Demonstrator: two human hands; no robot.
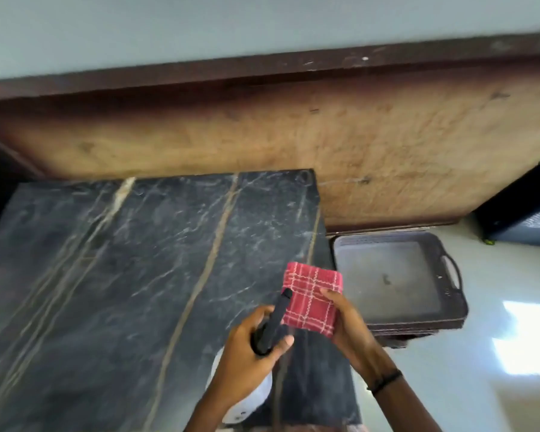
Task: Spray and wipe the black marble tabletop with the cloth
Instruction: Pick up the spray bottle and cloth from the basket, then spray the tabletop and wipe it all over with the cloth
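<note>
Here your left hand (pixel 247 353) is wrapped around the black top of a spray bottle (pixel 270 322), and its nozzle points toward the far side of the black marble table (pixel 122 260). The bottle's white body shows below your hand, though it is blurry. Your right hand (pixel 349 325) holds a folded red checked cloth (pixel 312 294) just above the table's right edge. Your two hands are close together, side by side. A dark tray (pixel 399 275) with handles sits on the floor, just right of the table.
</note>
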